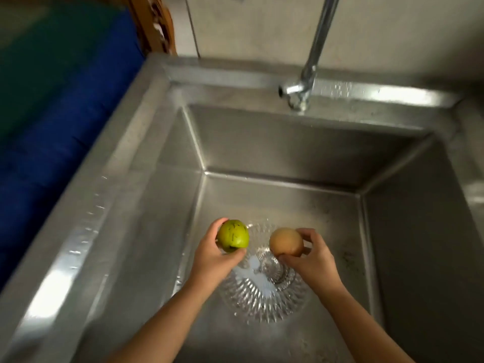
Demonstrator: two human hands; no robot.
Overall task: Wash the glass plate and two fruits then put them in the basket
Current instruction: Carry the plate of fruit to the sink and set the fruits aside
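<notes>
Both my hands are down in a steel sink [146,205]. My left hand [212,260] grips a green fruit [233,235] with dark specks. A round tan-brown fruit [286,241] is held in the fingers of my right hand [313,255]. The two fruits are a little apart, above a ribbed clear glass plate [262,297] that lies flat on the sink floor. My hands and wrists cover parts of the plate. No basket is in view.
A chrome tap [298,93] stands at the sink's back rim, with no water stream visible. The sink's wide wet left ledge [78,244] borders a blue and green surface [52,100]. A tiled wall [262,24] is behind.
</notes>
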